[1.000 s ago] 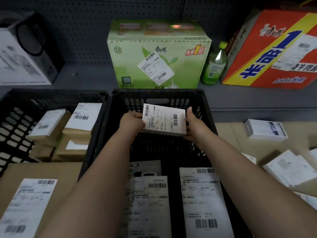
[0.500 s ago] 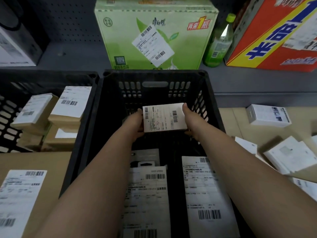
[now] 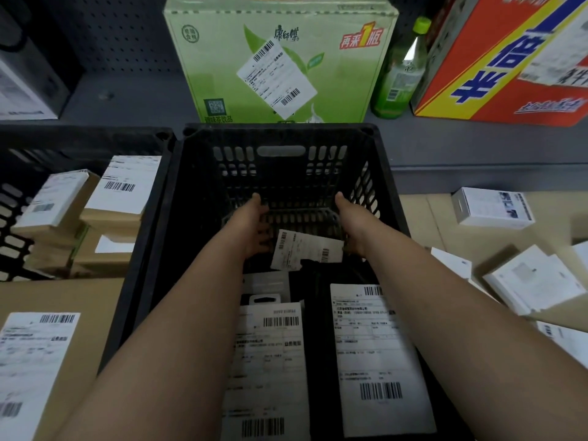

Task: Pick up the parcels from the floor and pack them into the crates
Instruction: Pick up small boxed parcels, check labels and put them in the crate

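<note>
**Reaching into the black slatted plastic crate (image 3: pixel 280 135) with both hands**

So the person's left hand (image 3: pixel 253 227) and right hand (image 3: pixel 354 227) are both down near the crate's far end, thumbs up. A small flat parcel with a white barcode label (image 3: pixel 305 253) sits tilted between them. Fingers (image 3: pixel 264 246) curl down at each end and touch it, but honestly can't tell if they're actually gripping. Two bigger flat labelled parcels (image 3: pixel 267 361) lie at the crate's near end.

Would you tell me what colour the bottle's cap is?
The cap is light green, in the head view.
</note>
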The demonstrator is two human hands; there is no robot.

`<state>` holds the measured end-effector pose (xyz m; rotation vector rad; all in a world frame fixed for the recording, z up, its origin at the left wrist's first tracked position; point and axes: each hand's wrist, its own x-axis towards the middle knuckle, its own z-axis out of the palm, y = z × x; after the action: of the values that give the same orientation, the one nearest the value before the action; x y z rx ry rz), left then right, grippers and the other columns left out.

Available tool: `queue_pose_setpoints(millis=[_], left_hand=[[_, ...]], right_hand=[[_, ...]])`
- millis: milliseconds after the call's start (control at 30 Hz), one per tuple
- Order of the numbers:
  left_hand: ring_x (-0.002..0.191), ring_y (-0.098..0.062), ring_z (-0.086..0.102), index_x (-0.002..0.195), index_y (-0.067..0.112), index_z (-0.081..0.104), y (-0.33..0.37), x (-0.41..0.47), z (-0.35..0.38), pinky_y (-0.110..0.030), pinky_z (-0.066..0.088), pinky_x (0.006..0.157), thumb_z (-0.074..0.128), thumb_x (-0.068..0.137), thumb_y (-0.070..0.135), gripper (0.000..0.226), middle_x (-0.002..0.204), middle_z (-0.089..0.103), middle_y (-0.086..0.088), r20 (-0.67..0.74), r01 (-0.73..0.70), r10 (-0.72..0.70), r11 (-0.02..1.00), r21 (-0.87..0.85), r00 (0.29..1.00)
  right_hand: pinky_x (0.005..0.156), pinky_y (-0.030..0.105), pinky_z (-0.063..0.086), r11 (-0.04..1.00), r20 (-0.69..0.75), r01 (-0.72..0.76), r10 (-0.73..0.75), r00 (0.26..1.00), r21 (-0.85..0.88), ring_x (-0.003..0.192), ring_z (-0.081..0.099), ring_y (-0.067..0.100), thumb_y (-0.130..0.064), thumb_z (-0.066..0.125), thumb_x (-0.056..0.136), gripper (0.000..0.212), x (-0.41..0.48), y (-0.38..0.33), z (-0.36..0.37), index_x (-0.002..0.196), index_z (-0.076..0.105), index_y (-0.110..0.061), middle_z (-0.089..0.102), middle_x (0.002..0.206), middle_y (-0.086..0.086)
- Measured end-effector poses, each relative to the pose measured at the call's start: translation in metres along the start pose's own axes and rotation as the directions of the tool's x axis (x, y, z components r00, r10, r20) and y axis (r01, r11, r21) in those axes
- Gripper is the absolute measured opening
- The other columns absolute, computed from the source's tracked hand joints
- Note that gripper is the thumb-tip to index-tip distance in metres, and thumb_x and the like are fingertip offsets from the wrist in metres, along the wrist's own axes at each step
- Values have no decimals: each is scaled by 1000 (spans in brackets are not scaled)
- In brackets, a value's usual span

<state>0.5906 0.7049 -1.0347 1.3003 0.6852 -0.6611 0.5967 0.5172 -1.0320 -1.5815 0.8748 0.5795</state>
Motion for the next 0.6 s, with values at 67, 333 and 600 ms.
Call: queue_pose_setpoints(millis=[67, 333, 600], left_hand=[[136, -38, 45, 146, 19, 47, 9, -4, 1, -53, 36, 105, 31, 105, 58, 59, 149, 48, -19, 17, -31, 31, 999, -11, 999], [131, -33, 49, 145, 25, 49, 38, -35, 30, -52, 39, 102, 33, 105, 54, 52, 146, 53, -13, 156, -133, 145, 987, -88, 977], [123, -31, 57, 136, 25, 58, 50, -77, 66, -51, 44, 99, 44, 102, 46, 42, 133, 63, -11, 242, -202, 229, 970, -132, 943]], right_hand=[[102, 43, 44, 997, 36, 72, -73, 997, 36, 127, 50, 31, -61, 43, 98, 67, -15, -4, -2, 149, 40, -18, 50, 143, 9], [101, 39, 48, 903, 105, 412, -425, 899, 122, 109, 57, 16, -13, 61, 96, 41, -55, -23, -20, 136, 53, -16, 61, 120, 2], [96, 39, 51, 804, 104, 556, -584, 805, 209, 115, 62, 18, 2, 69, 87, 50, -76, -31, -64, 130, 58, -21, 65, 121, 1]])
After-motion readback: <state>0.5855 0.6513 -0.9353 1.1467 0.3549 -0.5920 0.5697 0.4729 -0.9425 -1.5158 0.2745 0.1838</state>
